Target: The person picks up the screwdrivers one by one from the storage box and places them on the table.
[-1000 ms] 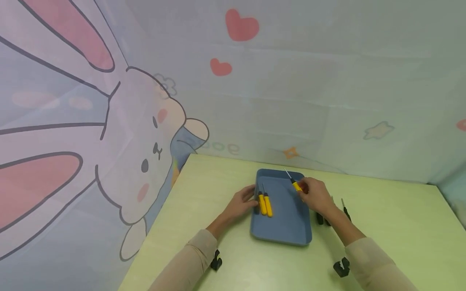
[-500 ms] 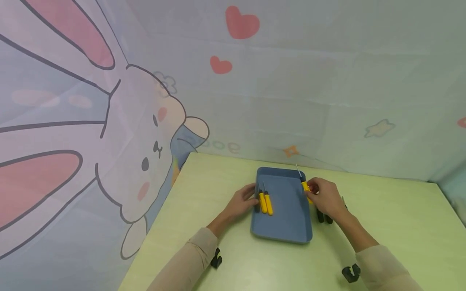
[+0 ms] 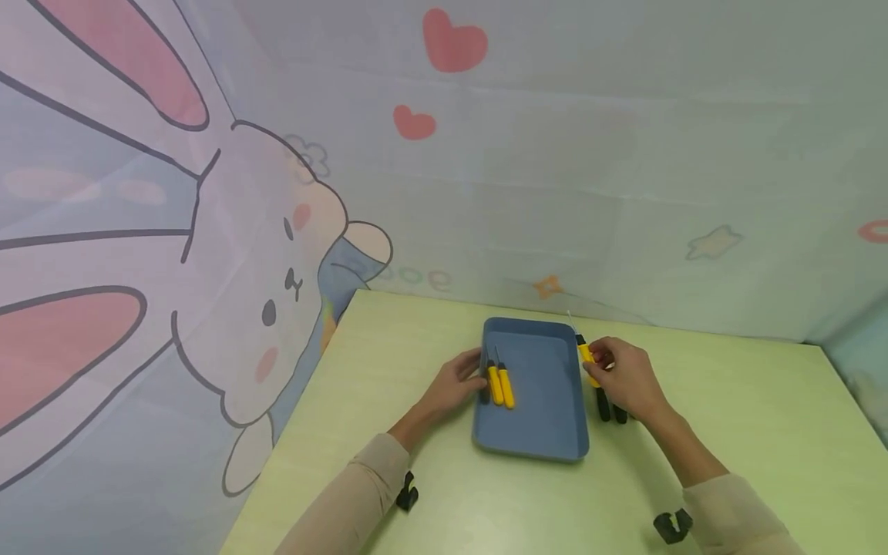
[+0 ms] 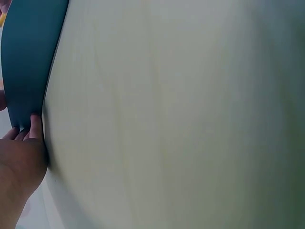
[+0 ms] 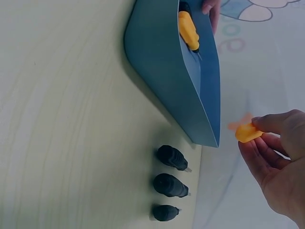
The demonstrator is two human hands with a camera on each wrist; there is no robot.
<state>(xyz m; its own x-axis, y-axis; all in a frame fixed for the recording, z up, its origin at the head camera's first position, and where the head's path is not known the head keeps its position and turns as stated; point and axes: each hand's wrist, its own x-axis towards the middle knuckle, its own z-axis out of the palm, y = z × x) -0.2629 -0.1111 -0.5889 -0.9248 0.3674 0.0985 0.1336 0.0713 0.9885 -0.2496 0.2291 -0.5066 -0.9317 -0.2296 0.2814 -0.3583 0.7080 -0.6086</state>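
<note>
My right hand (image 3: pixel 627 378) pinches a yellow-handled screwdriver (image 3: pixel 586 361) by its handle, shaft pointing up and away, just over the right rim of a blue-grey tray (image 3: pixel 544 439). In the right wrist view, thumb and fingertips close on the yellow handle end. My left hand (image 3: pixel 451 385) holds the tray's left wall, thumb over the rim and fingers against the outside, as the left wrist view also shows. Inside the tray, by that wall, two yellow screwdrivers (image 3: pixel 501 385) lie side by side, with a dark handle (image 3: pixel 485 395) beside them near the thumb.
Three black-handled screwdrivers (image 5: pixel 170 185) lie in a row on the table right of the tray, partly hidden under my right hand in the head view. The pale table (image 3: pixel 416 331) meets a cartoon-printed curtain (image 3: pixel 555 154) at its back edge. Black camera mounts (image 3: pixel 673 526) sit at my wrists.
The right hand has carried the yellow screwdriver rightward from above the tray to its right rim, then nearly stopped. My left hand keeps its hold on the tray.
</note>
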